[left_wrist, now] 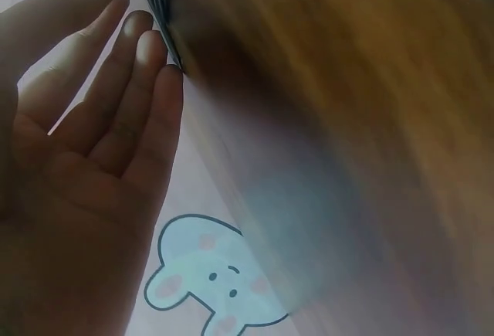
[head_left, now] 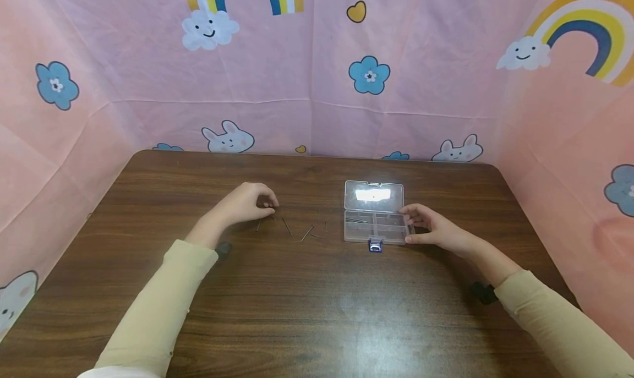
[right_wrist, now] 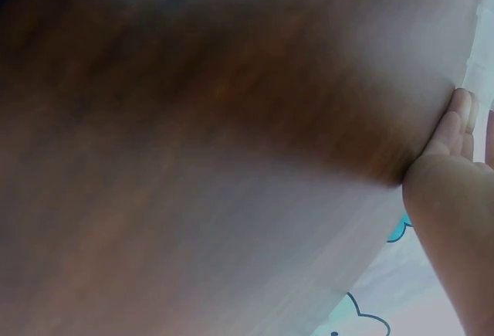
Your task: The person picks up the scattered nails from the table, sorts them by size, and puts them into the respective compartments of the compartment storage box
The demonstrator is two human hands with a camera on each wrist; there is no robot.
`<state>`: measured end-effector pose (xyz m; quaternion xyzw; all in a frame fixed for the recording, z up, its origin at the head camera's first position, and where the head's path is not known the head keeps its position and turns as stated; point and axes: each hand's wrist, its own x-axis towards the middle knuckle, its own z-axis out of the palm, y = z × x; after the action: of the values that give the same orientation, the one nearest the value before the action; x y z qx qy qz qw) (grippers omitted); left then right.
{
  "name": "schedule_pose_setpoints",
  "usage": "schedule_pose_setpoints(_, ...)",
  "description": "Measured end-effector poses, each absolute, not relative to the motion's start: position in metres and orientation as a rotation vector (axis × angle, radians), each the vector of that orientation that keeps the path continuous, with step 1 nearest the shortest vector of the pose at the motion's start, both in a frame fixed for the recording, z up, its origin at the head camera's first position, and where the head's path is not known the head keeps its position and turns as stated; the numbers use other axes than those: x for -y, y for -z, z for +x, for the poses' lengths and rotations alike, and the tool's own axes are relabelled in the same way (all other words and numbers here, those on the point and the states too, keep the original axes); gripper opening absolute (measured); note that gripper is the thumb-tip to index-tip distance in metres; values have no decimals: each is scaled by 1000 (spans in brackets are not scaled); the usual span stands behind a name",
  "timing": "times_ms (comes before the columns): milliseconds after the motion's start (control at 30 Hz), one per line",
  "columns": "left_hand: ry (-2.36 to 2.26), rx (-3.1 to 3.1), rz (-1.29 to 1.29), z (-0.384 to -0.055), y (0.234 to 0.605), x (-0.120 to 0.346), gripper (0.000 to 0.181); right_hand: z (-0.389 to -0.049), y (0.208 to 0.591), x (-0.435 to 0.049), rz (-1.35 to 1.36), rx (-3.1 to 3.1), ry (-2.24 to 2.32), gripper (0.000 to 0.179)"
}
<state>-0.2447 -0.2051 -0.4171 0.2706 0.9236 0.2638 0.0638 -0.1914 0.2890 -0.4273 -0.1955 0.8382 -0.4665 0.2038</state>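
A clear plastic compartment box (head_left: 375, 228) lies on the table with its lid (head_left: 374, 196) swung back. My right hand (head_left: 433, 232) holds the box's right end, fingers at the far corner and thumb at the near one. Several thin dark metal rods (head_left: 356, 220), nail-like, lie in the far left compartment. More loose thin rods (head_left: 307, 233) are scattered left of the box. Over the leftmost ones hovers my left hand (head_left: 242, 203), thumb and fingers bent with a gap between them. In the left wrist view, rods (left_wrist: 160, 4) show just beyond its fingertips; contact is unclear.
A blue latch (head_left: 375, 246) sticks out from the box's near side. The brown wooden table (head_left: 297, 312) runs back to a pink patterned cloth (head_left: 277, 75), which also hangs at both sides. Dark wrist devices (head_left: 482, 293) sit under the forearms.
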Motion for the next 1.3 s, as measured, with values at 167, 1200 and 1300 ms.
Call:
schedule_pose_setpoints(167, -807, -2778, 817, -245, 419, 211, 12, -191, 426, -289, -546, -2339, 1303, 62)
schedule_pose_setpoints(1200, -709, -2797, 807, -248, 424, 208, 11, -192, 426, -288, -529, -2344, 1282, 63)
schedule_pose_setpoints(1300, -703, -2796, 805, -248, 424, 207, 10, -192, 425, -287, -528, -2343, 1286, 63)
